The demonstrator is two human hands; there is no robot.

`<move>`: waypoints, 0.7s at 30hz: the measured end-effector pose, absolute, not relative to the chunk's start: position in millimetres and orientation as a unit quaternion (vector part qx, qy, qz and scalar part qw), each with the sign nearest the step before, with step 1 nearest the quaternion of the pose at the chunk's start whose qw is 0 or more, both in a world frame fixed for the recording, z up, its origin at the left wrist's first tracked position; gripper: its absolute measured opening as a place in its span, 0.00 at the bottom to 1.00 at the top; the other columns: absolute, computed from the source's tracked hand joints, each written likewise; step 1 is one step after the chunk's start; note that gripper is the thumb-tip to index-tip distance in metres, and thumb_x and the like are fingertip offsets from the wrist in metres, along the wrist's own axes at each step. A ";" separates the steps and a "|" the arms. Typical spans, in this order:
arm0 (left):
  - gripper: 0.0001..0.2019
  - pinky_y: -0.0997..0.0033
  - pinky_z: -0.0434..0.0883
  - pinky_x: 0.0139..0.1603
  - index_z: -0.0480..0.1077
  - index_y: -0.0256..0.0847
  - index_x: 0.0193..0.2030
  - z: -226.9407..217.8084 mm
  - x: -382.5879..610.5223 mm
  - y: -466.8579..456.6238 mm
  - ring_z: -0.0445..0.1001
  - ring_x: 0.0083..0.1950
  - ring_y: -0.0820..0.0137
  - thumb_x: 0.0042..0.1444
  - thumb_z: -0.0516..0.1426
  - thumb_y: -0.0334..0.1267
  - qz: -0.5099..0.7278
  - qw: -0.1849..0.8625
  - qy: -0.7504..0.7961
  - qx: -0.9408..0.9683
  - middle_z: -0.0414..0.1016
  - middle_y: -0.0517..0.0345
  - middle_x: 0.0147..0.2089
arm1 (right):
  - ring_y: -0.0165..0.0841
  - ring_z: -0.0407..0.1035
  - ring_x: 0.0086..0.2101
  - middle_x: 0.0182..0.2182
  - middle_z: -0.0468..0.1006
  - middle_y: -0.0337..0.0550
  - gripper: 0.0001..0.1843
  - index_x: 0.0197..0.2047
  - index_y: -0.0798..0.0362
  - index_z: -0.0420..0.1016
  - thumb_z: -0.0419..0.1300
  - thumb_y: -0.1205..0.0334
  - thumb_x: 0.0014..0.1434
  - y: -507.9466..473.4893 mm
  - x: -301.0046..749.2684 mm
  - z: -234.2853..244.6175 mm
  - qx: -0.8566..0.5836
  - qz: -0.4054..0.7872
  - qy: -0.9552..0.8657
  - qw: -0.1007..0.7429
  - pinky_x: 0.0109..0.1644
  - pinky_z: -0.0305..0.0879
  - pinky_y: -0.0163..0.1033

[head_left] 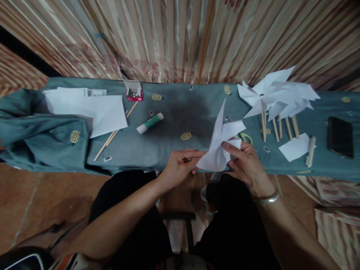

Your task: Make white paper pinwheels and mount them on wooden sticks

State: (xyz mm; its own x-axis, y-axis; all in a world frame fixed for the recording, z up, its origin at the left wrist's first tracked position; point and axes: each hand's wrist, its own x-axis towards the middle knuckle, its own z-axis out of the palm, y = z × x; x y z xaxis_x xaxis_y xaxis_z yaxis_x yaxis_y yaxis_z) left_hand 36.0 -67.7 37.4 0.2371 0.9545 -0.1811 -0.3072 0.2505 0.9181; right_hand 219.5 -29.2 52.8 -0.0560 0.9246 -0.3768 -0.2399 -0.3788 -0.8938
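Between my hands, just over the table's near edge, is a white paper pinwheel (215, 153) with its flaps partly folded in and one point standing up. My left hand (181, 165) pinches its left corner between thumb and fingers. With the thumb pressed near its middle, my right hand (244, 161) grips the paper from the right; the fingers behind it are partly hidden. Scissors with a green handle (246, 138) lie just beyond the right hand, partly covered by the paper. A glue stick (150, 123) rests on the cloth ahead of my left hand.
Finished white pinwheels (263, 93) on wooden sticks lie at the right, near a paper scrap (295, 147), a whitish pen-like tool (310, 152) and a phone (340, 137). Leftward are paper sheets (109, 112), wooden sticks (104, 146) and a red box (134, 92) of small metal pieces.
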 end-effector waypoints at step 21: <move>0.08 0.76 0.61 0.28 0.82 0.38 0.30 32.0 22.2 -68.0 0.66 0.26 0.77 0.43 0.67 0.39 0.489 0.653 0.480 0.323 0.78 0.57 0.29 | 0.26 0.64 0.20 0.21 0.77 0.33 0.11 0.28 0.52 0.77 0.71 0.54 0.47 -25.0 209.7 45.2 -0.516 0.527 -0.514 0.438 0.24 0.60 0.32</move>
